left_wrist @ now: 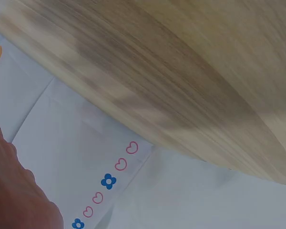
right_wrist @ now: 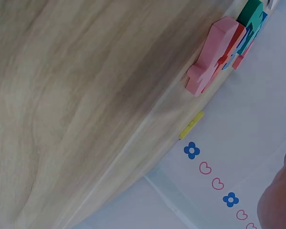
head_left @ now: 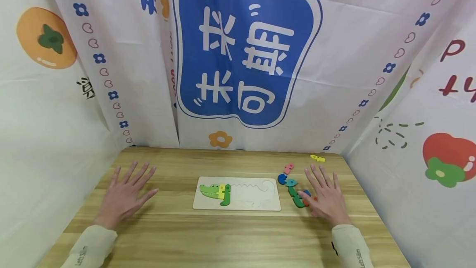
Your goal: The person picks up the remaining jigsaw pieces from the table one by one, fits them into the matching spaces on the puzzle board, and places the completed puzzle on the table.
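My left hand (head_left: 124,193) is at the left of the wooden table with its fingers straight and spread, holding nothing. In the middle lies a pale crocodile puzzle board (head_left: 253,197). A green head piece (head_left: 209,190), a yellow piece (head_left: 222,191) and a green leg piece (head_left: 227,195) sit at its left end. My right hand (head_left: 327,197), fingers also spread, is over the right side and holds nothing. It partly hides a red piece and a pink piece (right_wrist: 212,55). Beside it lie a dark green piece (head_left: 295,197), a teal piece (head_left: 291,182) and a blue piece (head_left: 282,178).
Another pink piece (head_left: 288,168) lies behind the blue one. A yellow piece (head_left: 317,158) is near the table's back right edge. Printed white cloth (head_left: 148,94) hangs behind the table (head_left: 223,239) and along both sides.
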A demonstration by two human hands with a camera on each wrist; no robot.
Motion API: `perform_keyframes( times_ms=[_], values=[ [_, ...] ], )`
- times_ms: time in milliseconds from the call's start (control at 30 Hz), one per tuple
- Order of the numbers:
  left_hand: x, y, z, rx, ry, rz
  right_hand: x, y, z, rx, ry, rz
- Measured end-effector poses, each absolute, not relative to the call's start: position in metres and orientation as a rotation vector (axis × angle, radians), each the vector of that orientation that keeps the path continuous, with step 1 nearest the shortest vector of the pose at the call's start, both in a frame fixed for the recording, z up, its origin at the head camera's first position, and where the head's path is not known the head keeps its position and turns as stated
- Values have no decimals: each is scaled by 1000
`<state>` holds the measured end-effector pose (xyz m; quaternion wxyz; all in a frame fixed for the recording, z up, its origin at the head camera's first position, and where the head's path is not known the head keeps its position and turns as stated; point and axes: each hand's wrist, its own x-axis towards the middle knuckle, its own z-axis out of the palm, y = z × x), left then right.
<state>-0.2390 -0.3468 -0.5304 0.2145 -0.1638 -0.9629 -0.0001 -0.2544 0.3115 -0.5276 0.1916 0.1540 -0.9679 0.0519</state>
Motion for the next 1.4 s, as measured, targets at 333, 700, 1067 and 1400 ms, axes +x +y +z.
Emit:
perform_keyframes(
  times_ms=[333, 700, 1067, 1400],
  values=[
    [-241, -337, -528, -452, -2780, -62, -272, 310, -523, 430, -2802, 241],
    [-258, -272, -537, -682, -2942, -471, -346, 349, -513, 118, -3139, 484],
    [-269, -245, -542, -752, -3110, -542, -399, 364, -543, -9, -3191, 563],
    [-269, -244, -546, -712, -3171, -547, -407, 365, -550, -48, -3277, 633]
  ],
)
